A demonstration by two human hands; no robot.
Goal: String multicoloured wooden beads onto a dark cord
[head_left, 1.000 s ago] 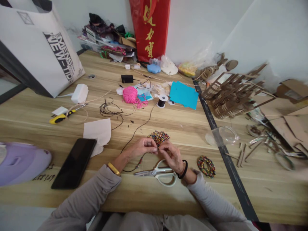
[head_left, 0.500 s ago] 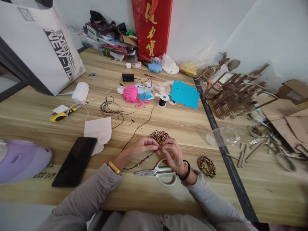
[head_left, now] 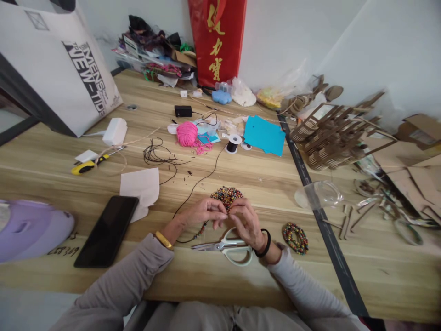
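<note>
My left hand (head_left: 206,212) pinches the thin black cord (head_left: 186,241) near its tip, in front of a pile of small multicoloured beads (head_left: 225,195). Several strung beads (head_left: 200,231) hang on that cord just below the left fingers. Fingertip to fingertip with it, my right hand (head_left: 245,221) is closed in a pinch; what lies in its fingers is too small to make out. Beneath the hands lie scissors with pale handles (head_left: 237,253). A coiled string of beads (head_left: 295,238) rests right of the right wrist. The cord leads back to a spool (head_left: 233,144).
A black phone (head_left: 106,232) and white paper (head_left: 141,188) lie to the left, with a yellow cutter (head_left: 83,167) beyond. Pink yarn (head_left: 187,134) and blue sheets (head_left: 264,135) are farther back. Brown slatted models (head_left: 330,133) stand at the right.
The fingertips of both hands have drawn together, and the left fingers have curled lower. Less of the cord beyond the strung beads shows. The other things have stayed in place.
</note>
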